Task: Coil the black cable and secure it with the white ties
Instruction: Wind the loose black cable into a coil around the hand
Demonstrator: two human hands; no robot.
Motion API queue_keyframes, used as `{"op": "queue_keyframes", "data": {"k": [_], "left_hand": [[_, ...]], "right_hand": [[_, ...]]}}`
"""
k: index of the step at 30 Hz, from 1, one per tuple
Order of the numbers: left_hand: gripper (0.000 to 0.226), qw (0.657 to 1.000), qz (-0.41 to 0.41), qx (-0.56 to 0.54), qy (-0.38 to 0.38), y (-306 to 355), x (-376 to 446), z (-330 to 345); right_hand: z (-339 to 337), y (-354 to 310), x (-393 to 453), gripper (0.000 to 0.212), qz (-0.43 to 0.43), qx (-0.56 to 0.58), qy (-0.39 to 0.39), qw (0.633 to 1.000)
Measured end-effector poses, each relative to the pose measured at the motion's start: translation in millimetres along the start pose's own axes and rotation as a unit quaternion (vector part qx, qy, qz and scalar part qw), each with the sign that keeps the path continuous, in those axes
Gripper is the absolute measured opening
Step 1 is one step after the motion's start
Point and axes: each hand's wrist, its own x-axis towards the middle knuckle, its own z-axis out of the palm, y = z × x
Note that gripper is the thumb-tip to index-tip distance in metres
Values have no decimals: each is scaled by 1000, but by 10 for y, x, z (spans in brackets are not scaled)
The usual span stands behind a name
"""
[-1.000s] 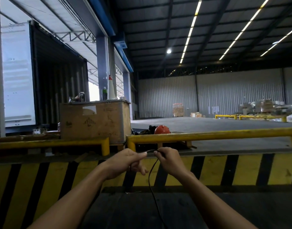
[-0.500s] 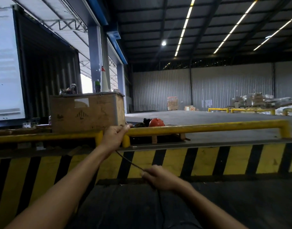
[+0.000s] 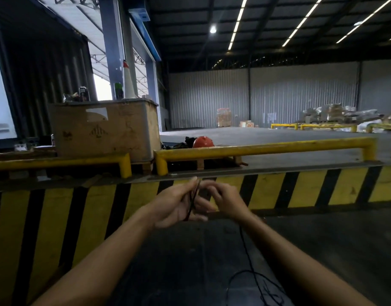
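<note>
Loose cable (image 3: 254, 281) lies tangled on the dark floor (image 3: 190, 272) below my hands, nearest to me. One strand runs up from it to my right hand (image 3: 226, 200).

Right hand: fingers curled, pinching the strand near its top. It sits just beside the left, fingertips almost touching.

Left hand (image 3: 174, 205): palm turned inward, fingers closed loosely around a few dark loops that stand upright across the palm. Thumb and forefinger nip the top of the loops. How many turns I hold is hard to tell; the bundle looks thin.

Judgement: coiling is early. Only a small bundle is gathered, and most of the cable is on the floor, uncoiled. No white ties in sight, so none fitted. Left to do: feed the rest through the right hand, lay each turn into the left, then tie.

Beyond my grip: striped curb (image 3: 300, 188), then yellow rail (image 3: 263, 149), a crate (image 3: 106, 129) off left, a red helmet (image 3: 203, 142) behind the rail.
</note>
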Motion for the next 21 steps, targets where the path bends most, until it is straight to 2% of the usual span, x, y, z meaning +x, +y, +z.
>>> {"op": "queue_keyframes", "data": {"k": [2,4,6,9,11,13,16,19,21], "left_hand": [[44,996,62,-67,20,93,124,26],[41,991,101,-59,65,180,209,-7],[41,989,102,-12,107,199,251,-118],[41,981,85,29,173,195,223,-353],[42,972,65,75,214,185,174,-510],[42,957,38,147,247,130,115,-656],[41,919,-20,308,243,-30,26,-787],[39,880,-110,437,152,-187,6,-709],[33,899,-164,395,95,-215,9,-546]], "right_hand": [[351,29,-227,30,42,24,-63,997],[636,15,-462,31,39,19,-131,990],[783,-15,-620,33,39,7,-226,973],[723,-1,-665,34,27,-71,-362,929],[525,14,-606,35,23,-121,-402,907],[236,-4,-471,30,33,-142,-390,909],[-219,-64,-137,16,-8,-129,-290,948],[-512,-121,167,13,-53,-95,-158,981],[-555,-127,307,12,-64,-94,-66,991]]}}
